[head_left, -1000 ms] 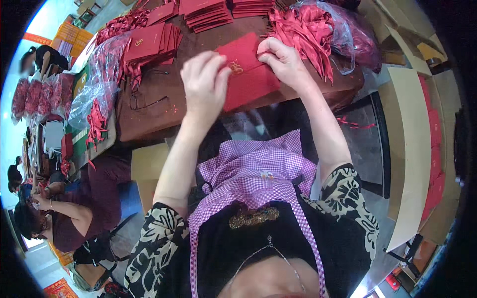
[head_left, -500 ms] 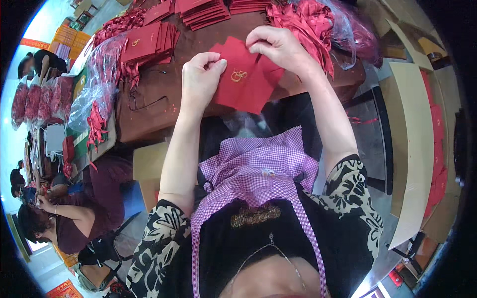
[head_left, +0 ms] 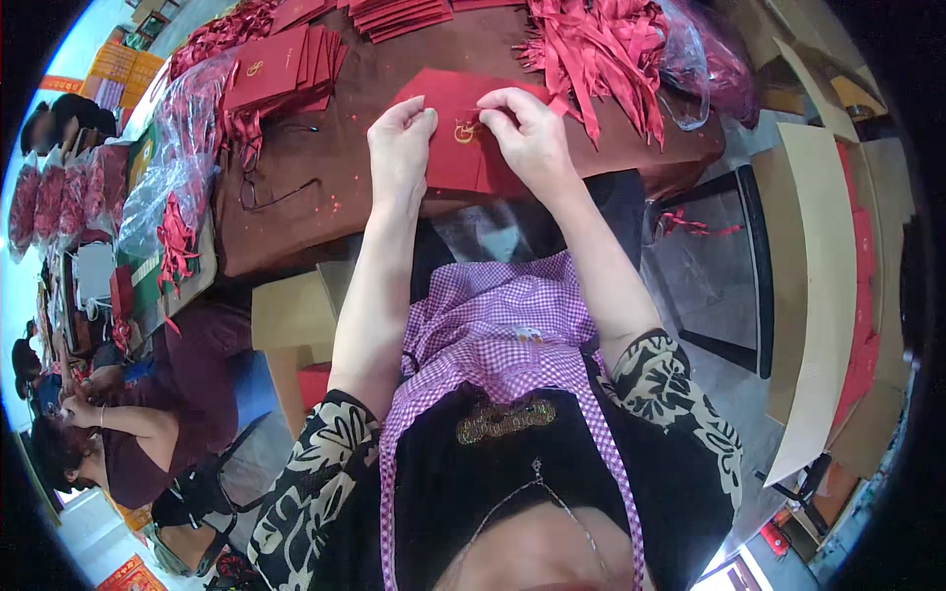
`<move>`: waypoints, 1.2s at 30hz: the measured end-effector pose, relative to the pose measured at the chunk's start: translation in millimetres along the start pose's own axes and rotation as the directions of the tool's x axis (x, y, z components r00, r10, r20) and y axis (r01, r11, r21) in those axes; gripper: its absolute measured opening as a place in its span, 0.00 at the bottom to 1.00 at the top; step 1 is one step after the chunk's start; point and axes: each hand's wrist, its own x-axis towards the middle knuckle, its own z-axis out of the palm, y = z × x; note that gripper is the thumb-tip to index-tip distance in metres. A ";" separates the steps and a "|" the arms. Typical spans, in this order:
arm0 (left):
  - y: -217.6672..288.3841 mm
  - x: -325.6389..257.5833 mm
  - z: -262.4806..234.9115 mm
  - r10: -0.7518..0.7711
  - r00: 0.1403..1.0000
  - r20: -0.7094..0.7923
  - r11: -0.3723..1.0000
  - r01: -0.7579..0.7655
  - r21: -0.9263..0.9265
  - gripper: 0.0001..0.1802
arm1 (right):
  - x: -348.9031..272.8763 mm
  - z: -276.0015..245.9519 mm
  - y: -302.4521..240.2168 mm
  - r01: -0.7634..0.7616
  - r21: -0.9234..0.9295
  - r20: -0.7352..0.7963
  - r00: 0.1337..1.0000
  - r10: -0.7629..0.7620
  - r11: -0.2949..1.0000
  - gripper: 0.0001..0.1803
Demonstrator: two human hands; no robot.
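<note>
A red card folder [head_left: 455,169] with a gold emblem lies on the brown-covered table edge in front of me. Over its left part, my left hand [head_left: 399,148] pinches thumb and forefinger together. My right hand [head_left: 524,138] is also pinched, its fingertips close to the emblem. Whatever thin thing the two pinches hold between them is too small to make out. Just beyond my right hand lies a loose pile of red ribbons [head_left: 596,69].
Stacked red card folders [head_left: 281,69] lie at the far left, near eyeglasses [head_left: 281,195] and clear plastic bags [head_left: 182,148]. An open cardboard box [head_left: 788,295] with red items stands right, beside a black-framed chair [head_left: 759,266]. Another person [head_left: 148,433] sits at left.
My hands have come lower and closer together, the right one moving left and down. The red cards, held up fanned before, now lie flatter beneath my hands.
</note>
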 end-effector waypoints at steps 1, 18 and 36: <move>-4.7 3.6 0.6 -0.003 1.000 0.002 1.000 0.003 -0.004 0.20 | 2.9 3.9 8.9 -0.001 -0.005 0.001 1.000 0.001 1.000 0.06; -33.9 19.8 -13.1 -0.242 0.944 0.223 0.967 0.254 -0.027 0.27 | 15.4 33.1 48.4 0.148 -0.356 0.095 0.988 -0.122 0.923 0.04; -32.5 15.4 -10.2 -0.245 0.946 0.211 0.966 0.258 -0.035 0.23 | 20.3 32.1 42.6 0.246 -0.445 0.226 0.961 -0.158 0.861 0.04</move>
